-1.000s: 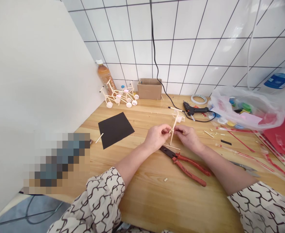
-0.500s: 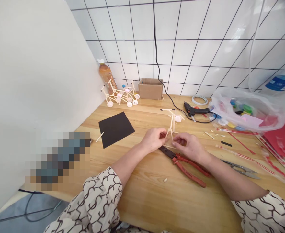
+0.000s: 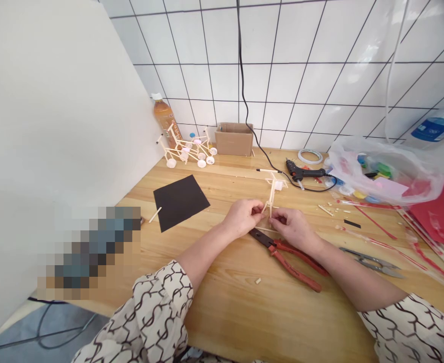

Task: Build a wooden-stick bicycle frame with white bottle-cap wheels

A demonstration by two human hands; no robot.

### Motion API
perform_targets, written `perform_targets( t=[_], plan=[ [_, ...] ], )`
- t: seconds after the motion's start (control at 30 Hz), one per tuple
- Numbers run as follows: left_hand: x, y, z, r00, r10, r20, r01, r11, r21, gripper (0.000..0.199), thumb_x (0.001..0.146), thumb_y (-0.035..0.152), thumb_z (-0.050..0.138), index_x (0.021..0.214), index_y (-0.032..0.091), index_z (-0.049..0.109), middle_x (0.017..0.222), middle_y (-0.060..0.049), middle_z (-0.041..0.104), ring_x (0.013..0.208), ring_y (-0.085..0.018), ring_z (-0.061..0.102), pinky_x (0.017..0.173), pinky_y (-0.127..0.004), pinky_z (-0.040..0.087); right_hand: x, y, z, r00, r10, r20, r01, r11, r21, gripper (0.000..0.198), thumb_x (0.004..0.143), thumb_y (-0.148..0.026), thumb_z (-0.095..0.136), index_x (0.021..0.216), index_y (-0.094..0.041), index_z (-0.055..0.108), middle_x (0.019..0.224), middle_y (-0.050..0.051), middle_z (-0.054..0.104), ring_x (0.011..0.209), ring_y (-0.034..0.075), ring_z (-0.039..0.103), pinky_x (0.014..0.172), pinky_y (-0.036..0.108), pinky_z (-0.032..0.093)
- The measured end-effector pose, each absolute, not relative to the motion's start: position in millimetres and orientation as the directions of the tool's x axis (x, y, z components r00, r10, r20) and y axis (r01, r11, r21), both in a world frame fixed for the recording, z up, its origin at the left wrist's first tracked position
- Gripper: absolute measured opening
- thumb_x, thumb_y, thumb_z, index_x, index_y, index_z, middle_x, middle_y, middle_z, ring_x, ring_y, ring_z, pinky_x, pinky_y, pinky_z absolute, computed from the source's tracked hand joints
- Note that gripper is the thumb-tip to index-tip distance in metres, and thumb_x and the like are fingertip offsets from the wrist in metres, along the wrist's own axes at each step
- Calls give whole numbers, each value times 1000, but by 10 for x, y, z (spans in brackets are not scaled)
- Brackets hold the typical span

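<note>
A small stick model of pale wooden sticks, with a black-tipped crossbar on top and a pinkish-white round cap at its far end, stands between my hands. My left hand pinches the model's lower left stick. On the other side, my right hand has thumb and fingers closed on the lower right stick. Just below both hands lie pliers with red handles, their dark jaws partly beside my left fingertips. A loose stick lies on the table near the plier jaws.
Several finished-looking stick models stand by a drink bottle and a cardboard box. A black sheet lies left. To the right are a glue gun, tape roll, plastic bag and thread snips.
The stick model has turned and leaned slightly to the right in my fingers, its crossbar shifting right. Both hands keep nearly the same place.
</note>
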State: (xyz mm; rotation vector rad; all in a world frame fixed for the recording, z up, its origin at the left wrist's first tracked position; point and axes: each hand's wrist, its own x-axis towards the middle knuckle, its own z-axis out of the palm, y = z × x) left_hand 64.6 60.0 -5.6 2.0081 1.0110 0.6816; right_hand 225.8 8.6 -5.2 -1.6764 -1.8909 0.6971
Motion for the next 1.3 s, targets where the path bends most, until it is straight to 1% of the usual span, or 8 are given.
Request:
perform_targets(
  t=[0.17, 0.3, 0.53, 0.8, 0.93, 1.07, 1.17, 1.3],
  plan=[
    [679, 594, -58, 536, 834, 130, 415, -394, 820, 9, 75, 14, 60, 79, 16, 68, 69, -1, 69, 62, -13, 59, 60, -21, 44, 2256, 77, -20, -109, 994, 27, 699, 96, -709, 24, 75, -35, 46, 56, -19, 46, 52, -3, 42, 51, 11, 39, 51, 24, 31],
    [684, 601, -70, 533, 836, 133, 425, -400, 812, 9, 75, 15, 60, 80, 16, 68, 72, -2, 70, 64, -14, 60, 61, -22, 45, 2255, 73, -12, -105, 994, 23, 688, 89, -720, 25, 74, -37, 46, 56, -19, 45, 52, -3, 41, 51, 11, 38, 50, 24, 30],
    [678, 604, -79, 531, 838, 128, 448, -405, 797, 9, 75, 14, 61, 80, 16, 68, 72, -2, 70, 64, -14, 60, 61, -22, 45, 2278, 68, -17, -103, 995, 17, 679, 83, -729, 26, 75, -38, 46, 57, -19, 46, 53, -3, 43, 52, 11, 39, 51, 24, 32],
    [677, 585, -65, 537, 835, 119, 447, -401, 800, 10, 76, 15, 58, 79, 16, 68, 71, -1, 69, 64, -14, 60, 61, -23, 45, 2283, 66, -14, -97, 995, 21, 691, 82, -718, 23, 75, -34, 46, 58, -19, 48, 53, -2, 46, 52, 12, 41, 52, 25, 33],
    [672, 586, -67, 531, 839, 117, 440, -391, 808, 9, 74, 18, 62, 81, 16, 68, 72, -2, 69, 65, -14, 60, 62, -23, 46, 2287, 65, -24, -95, 995, 25, 703, 85, -706, 21, 75, -32, 46, 59, -19, 50, 54, -2, 47, 52, 12, 42, 51, 24, 32],
    [631, 630, 7, 433, 891, 137, 389, -321, 864, 20, 74, 21, 65, 92, 14, 66, 79, -5, 69, 70, -15, 61, 68, -26, 48, 2291, 66, -43, -89, 996, 23, 714, 80, -696, 22, 76, -30, 45, 59, -18, 52, 53, -2, 49, 52, 12, 43, 51, 24, 32],
    [598, 693, 143, 318, 934, 165, 326, -271, 906, 22, 76, 19, 62, 97, 12, 63, 85, -7, 67, 77, -15, 60, 74, -27, 47, 2292, 63, -47, -89, 996, 17, 721, 76, -689, 21, 76, -29, 45, 59, -18, 52, 55, -1, 50, 53, 12, 44, 51, 24, 33],
    [629, 789, 345, 274, 950, 151, 217, -214, 952, 25, 76, 15, 62, 100, 10, 61, 86, -6, 65, 79, -14, 59, 78, -28, 46, 2289, 56, -40, -79, 997, 12, 732, 66, -678, 21, 76, -29, 46, 61, -18, 54, 55, -1, 52, 53, 13, 46, 51, 24, 34]
  ],
)
